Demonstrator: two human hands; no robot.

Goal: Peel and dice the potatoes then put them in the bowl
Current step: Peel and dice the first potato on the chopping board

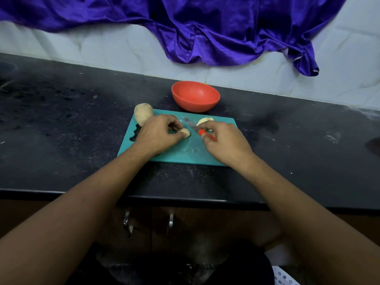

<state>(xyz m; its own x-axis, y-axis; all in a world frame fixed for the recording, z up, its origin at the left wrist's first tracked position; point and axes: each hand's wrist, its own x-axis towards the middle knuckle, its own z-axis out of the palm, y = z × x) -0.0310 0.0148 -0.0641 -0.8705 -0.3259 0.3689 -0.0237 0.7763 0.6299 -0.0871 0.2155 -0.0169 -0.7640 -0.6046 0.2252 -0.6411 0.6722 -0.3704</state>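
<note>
On a teal cutting board (185,153), my left hand (158,132) pinches a small peeled potato piece (185,132) between thumb and fingers. My right hand (224,140) grips the red handle of a knife (193,126), whose blade points up and left toward that piece. More peeled potato (204,120) lies just beyond my right hand. A whole unpeeled potato (143,114) sits at the board's far left corner. An orange-red bowl (195,96) stands behind the board with nothing visible inside it.
The board lies on a black speckled counter (72,130) against a white tiled wall. Purple cloth (205,31) hangs over the wall above. The counter's front edge and cabinet handles (127,221) are below my arms.
</note>
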